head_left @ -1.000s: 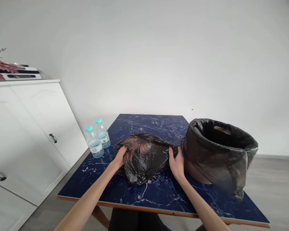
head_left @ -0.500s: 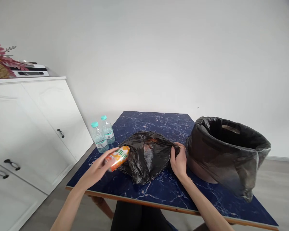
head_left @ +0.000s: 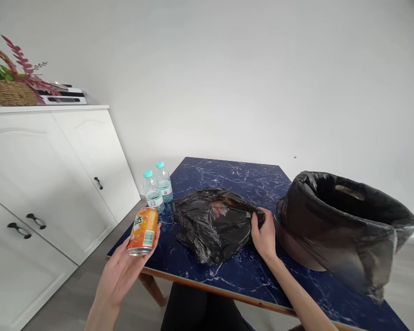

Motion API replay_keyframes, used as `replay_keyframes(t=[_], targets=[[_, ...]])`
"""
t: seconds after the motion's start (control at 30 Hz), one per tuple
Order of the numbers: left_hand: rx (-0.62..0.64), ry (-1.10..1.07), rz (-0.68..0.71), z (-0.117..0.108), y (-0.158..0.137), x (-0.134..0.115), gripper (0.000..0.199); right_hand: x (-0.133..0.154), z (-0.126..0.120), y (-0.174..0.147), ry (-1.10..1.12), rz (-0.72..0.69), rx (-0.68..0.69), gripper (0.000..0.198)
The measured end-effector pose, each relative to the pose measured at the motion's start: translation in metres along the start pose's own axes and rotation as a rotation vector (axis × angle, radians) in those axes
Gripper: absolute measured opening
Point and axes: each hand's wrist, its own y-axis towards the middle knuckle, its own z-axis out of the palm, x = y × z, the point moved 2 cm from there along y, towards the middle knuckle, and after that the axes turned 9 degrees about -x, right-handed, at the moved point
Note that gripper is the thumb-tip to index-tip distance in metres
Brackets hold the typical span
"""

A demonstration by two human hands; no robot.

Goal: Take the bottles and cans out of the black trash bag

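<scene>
1. Holding an orange can (head_left: 143,231) in our left hand (head_left: 124,271), we have the fingers curled up behind it and the thumb on its near side, so the hand is partly closed around it.
2. We see the can tilted, its silver bottom end toward us and its top pointing up and away; it hangs in the air just off the left front corner of the table (head_left: 234,280), touching nothing but our hand.
3. We keep our right hand (head_left: 264,234) on the right end of the black bag (head_left: 210,223), fingers bent and pinched shut on a fold of the plastic.
4. We find the bag lying crumpled on the blue marbled table top, about the middle of it, with something reddish showing faintly through the film near its upper side.
5. We note a bin (head_left: 341,225) to the right of our right hand, close beside it; it is lined with a black bag that hangs loosely over its rim, and it leans so that its mouth faces up and to the left.
6. We see two water bottles (head_left: 158,186) with teal caps standing upright, side by side, at the table's far left edge, behind the can.
7. We have a white cabinet (head_left: 48,184) on the left, with a basket (head_left: 10,89) of red leaves on top.
</scene>
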Motion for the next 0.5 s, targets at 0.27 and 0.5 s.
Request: replay_keyframes(t=[0.27, 0.5], targets=[[-0.17, 0.437, 0.244, -0.003, 0.021, 0.003, 0.077, -0.002, 0.0, 0.0, -0.023, -0.014, -0.01, 0.037], [-0.334, 0.789, 0.568, -0.008, 0.063, 0.01, 0.083, -0.001, -0.004, 0.004, -0.032, -0.002, 0.007, 0.036]])
